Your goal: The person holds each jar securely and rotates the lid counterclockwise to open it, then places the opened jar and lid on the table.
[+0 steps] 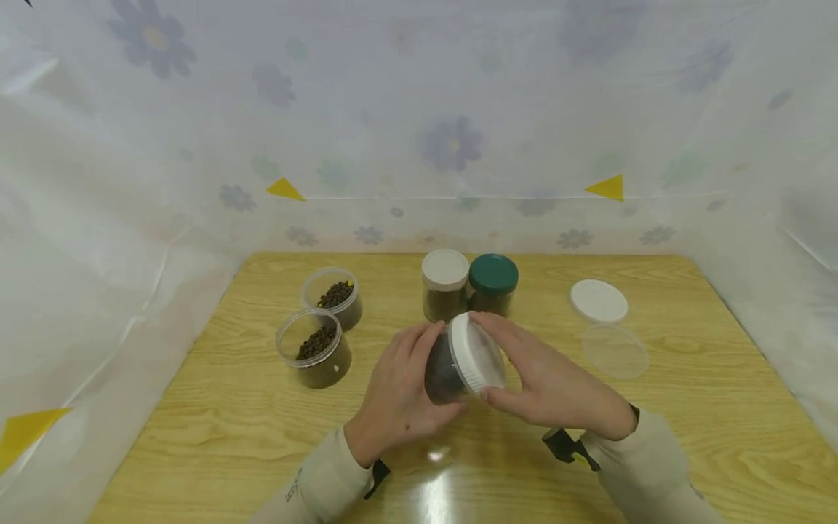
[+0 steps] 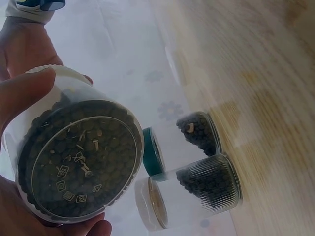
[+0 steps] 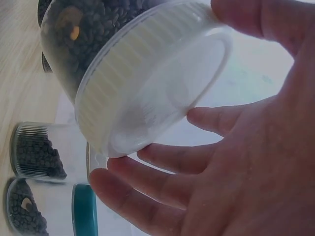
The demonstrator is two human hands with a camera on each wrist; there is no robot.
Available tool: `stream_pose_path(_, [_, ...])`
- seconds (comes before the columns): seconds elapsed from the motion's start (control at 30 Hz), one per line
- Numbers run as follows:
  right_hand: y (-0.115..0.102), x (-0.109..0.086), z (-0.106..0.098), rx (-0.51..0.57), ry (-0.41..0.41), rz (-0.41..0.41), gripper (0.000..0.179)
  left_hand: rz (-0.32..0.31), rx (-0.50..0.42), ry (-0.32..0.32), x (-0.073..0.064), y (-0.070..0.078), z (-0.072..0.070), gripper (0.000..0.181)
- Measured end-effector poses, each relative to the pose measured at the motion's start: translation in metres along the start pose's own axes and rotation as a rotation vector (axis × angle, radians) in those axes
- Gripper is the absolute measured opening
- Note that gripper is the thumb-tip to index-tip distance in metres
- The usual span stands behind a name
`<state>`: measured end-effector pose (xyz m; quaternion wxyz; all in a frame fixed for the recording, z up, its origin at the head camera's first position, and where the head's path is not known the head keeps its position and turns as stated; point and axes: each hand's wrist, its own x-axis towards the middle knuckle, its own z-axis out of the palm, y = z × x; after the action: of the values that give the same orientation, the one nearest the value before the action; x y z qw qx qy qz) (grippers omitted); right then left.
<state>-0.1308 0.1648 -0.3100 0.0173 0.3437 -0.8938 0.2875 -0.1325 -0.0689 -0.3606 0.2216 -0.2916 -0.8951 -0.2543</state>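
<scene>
Flowery sheet (image 1: 393, 87): hung along the far side plus left and right, kinda wrinkly
Wood-look table (image 1: 216, 437): under everything, bit of glare on the near edge
Left hand (image 1: 406, 386): wrapped round the body of the held jar (image 1: 441, 371), fingers far side, thumb near side
Right hand (image 1: 550, 375): gripping the rim of that jar's white ribbed lid (image 1: 481, 353), fingers far, thumb near
Held jar: up off the table, near the middle, tipped over with lid facing right, dark bits (image 1: 317, 342) inside
Lidless tubs: over left, near tub (image 1: 324, 370) and far tub (image 1: 351, 311), same dark bits in both
Lidded jars: upright at far middle, white-lidded jar (image 1: 442, 302) just left of green-lidded jar (image 1: 493, 276)
Clear disc (image 1: 615, 351): flat on the right
Loose white lid (image 1: 599, 300): just beyond that, also flat
Yellow triangles (image 1: 610, 188): two on the far sheet, one on the left
</scene>
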Motion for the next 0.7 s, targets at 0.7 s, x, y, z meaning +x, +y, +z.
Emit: stream_pose_path(0.7, [-0.008,0.000,-0.010,0.110,0.021,0.324,0.062,-0.015,-0.004,0.008,-0.001,0.001,-0.002,0.105])
